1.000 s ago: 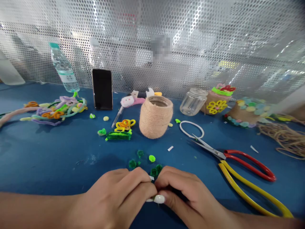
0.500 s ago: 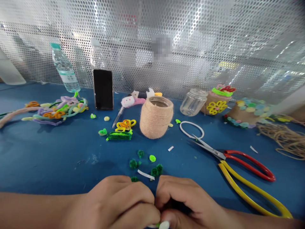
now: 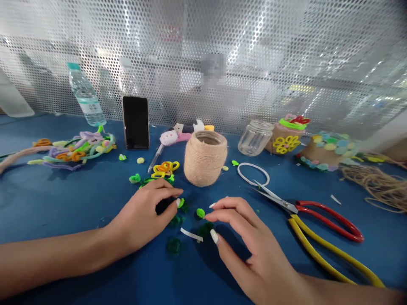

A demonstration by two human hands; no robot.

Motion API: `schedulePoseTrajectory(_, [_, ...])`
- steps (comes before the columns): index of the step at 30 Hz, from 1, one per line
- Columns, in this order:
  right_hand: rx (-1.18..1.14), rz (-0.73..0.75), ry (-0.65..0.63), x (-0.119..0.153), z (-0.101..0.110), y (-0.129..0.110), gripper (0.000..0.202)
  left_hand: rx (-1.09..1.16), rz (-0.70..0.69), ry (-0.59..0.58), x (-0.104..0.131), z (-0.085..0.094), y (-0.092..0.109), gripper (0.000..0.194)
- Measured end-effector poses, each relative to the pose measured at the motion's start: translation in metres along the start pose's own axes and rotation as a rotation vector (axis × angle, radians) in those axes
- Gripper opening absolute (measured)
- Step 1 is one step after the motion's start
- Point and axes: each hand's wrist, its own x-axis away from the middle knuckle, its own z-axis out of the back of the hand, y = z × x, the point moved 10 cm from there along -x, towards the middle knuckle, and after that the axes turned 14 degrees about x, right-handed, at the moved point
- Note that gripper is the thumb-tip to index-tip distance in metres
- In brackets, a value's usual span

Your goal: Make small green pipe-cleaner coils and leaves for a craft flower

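Note:
My left hand [image 3: 144,216] pinches a small bright green fuzzy piece [image 3: 181,203] between thumb and index finger, above the blue table. Over the table to the right, my right hand [image 3: 248,245] has its fingers apart and holds nothing. Its fingertips are close to another bright green piece [image 3: 200,213]. Dark green fuzzy pieces [image 3: 174,246] and a white strip [image 3: 191,234] lie between the hands. Behind them stands a jar wrapped in twine [image 3: 205,160]. A yellow and orange looped flower [image 3: 165,169] rests left of the jar.
Large scissors [image 3: 288,206] lie open on the right beside a white ring [image 3: 253,174]. Farther back are a glass jar [image 3: 255,138], decorated jars [image 3: 288,137], a phone [image 3: 136,123] and a bottle [image 3: 86,95]. Coloured pipe cleaners [image 3: 76,148] lie left, twine [image 3: 375,182] right.
My hands have moved apart and forward from the near edge. The left now holds a green piece over the table, and the right has opened. The white strip between them stays on the table.

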Motion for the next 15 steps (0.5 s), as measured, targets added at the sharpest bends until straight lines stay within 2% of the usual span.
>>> schedulePoseTrajectory(4, [-0.012,-0.001,-0.053,-0.001,-0.005,0.000,0.024,-0.032,-0.016,0.097,-0.019,0.035,0.001,0.028])
schedulePoseTrajectory(6, [-0.036,-0.002,-0.077,-0.002,-0.008,0.000,0.024,-0.133,-0.059,0.078,-0.030,0.050,0.002,0.025])
schedulePoseTrajectory(8, [-0.045,-0.003,-0.083,-0.003,-0.008,-0.001,0.025,-0.241,-0.049,-0.050,-0.038,0.050,-0.008,0.023])
schedulePoseTrajectory(11, [-0.032,0.007,-0.066,-0.002,-0.007,-0.002,0.024,-0.283,0.062,-0.286,-0.037,0.036,-0.040,0.022])
schedulePoseTrajectory(13, [-0.025,0.019,-0.059,-0.002,-0.006,-0.003,0.024,-0.298,0.154,-0.346,-0.032,0.030,-0.059,0.020])
schedulePoseTrajectory(15, [-0.026,0.025,-0.060,-0.002,-0.006,-0.003,0.025,-0.304,0.225,-0.335,-0.031,0.030,-0.071,0.019])
